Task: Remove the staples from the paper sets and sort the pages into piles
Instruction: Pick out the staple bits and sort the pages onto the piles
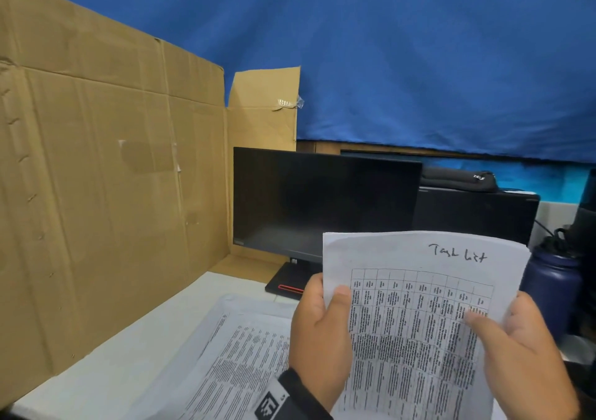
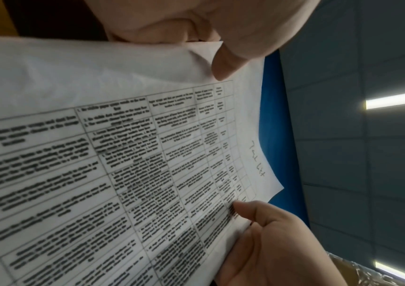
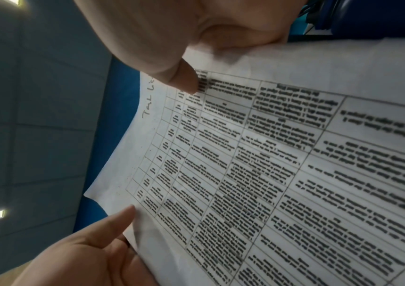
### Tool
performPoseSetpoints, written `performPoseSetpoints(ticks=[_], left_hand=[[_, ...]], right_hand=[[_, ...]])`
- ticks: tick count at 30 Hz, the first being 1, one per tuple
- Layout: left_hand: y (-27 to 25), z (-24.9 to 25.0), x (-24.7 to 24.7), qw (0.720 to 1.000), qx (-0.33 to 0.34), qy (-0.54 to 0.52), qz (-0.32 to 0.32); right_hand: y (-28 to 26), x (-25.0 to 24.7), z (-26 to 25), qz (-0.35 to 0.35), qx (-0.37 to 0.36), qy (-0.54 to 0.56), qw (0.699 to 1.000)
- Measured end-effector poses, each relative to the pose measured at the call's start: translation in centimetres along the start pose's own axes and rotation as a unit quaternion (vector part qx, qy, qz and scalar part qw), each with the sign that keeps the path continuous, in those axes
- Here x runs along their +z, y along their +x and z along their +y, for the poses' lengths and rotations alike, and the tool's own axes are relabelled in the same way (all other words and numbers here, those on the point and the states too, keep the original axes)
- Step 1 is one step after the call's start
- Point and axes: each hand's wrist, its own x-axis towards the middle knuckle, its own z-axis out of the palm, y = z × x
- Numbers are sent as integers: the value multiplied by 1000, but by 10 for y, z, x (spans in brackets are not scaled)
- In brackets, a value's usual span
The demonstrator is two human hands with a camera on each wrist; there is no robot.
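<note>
You are holding the paper set [image 1: 416, 316] up off the desk, tilted toward your face, its top sheet a printed table with a handwritten heading at the upper right. It sits between your two hands, each on one side edge, with the top margin standing free above them. Your left hand [image 1: 317, 339] grips the left edge: its thumb [image 1: 338, 303] lies across the printed front beside the table's first column, the fingers curled behind the sheet. Your right hand [image 1: 522, 352] holds the right edge a little lower, thumb tip pressed on the front over the table's last columns, fingers behind. In the left wrist view the paper buckles slightly under your left thumb. Whether a staple sits in any corner cannot be made out.

Below and left of the held set, more printed pages [image 1: 238, 355] lie flat on the white desk [image 1: 129, 355], partly hidden by your left wrist. Behind stands a dark monitor [image 1: 322, 203], with a cardboard panel [image 1: 106, 168] walling the left side and a blue cloth [image 1: 419, 58] hanging across the back. A dark blue bottle [image 1: 551, 287] stands at the right, just behind the paper's right edge.
</note>
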Motion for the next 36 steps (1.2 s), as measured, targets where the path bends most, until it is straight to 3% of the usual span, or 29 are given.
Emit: performPoseSetpoints(ticks=[10, 16, 18, 21, 23, 24, 26, 28, 30, 34, 36], left_hand=[[4, -30, -2, 998, -24, 59, -12], [4, -26, -2, 993, 14, 111, 23], [7, -17, -10, 989, 32, 139, 41], [7, -5, -32, 986, 18, 155, 53], [0, 1, -48, 986, -11, 159, 45], [-4, 2, -54, 984, -30, 171, 36], [-13, 0, -61, 980, -65, 186, 26], [-20, -10, -64, 980, -102, 168, 25], [-25, -23, -64, 979, -130, 156, 15], [-28, -48, -65, 976, -128, 174, -21], [-28, -53, -65, 977, -132, 166, -28]], right_hand=[[9, 1, 16, -7, -41, 3, 999], [20, -8, 15, -105, -86, -6, 991], [30, -24, 13, -144, -45, -8, 988], [50, -66, 23, -118, 42, -20, 992], [68, -97, 42, -80, 73, -147, 983], [76, -110, 57, -97, 89, -263, 956], [79, -122, 81, -190, 133, -482, 845], [76, -121, 113, -249, 149, -605, 742], [67, -113, 128, -267, 133, -651, 698], [56, -105, 143, -262, 75, -720, 638], [59, -106, 152, -252, 79, -727, 634]])
